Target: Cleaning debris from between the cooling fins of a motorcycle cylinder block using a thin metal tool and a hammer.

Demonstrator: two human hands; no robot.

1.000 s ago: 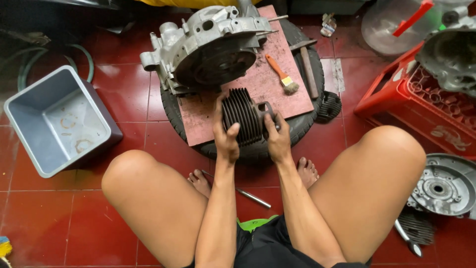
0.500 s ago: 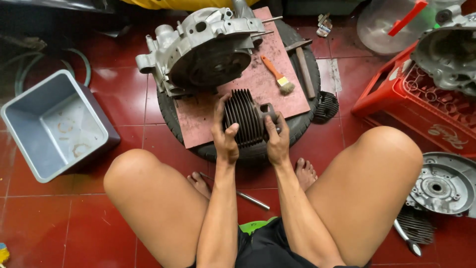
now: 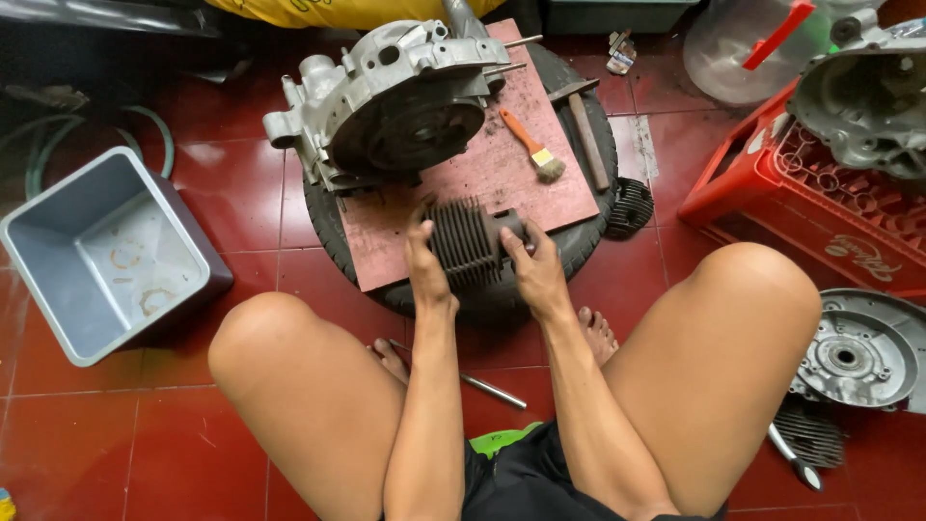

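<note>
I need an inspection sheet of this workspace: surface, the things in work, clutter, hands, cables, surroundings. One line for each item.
Surface: reddish board lying on a black tyre, on a red tiled floor.
Things in work: dark finned cylinder on the board's near edge; grey engine case behind it.
Clutter: orange-handled brush and a hammer on the board; metal rod on the floor.
Hands: left hand and right hand grip the cylinder from both sides.
Cables: green hose at the left, partly hidden.
Surroundings: empty grey tub at left; red crate and round metal cover at right.
</note>
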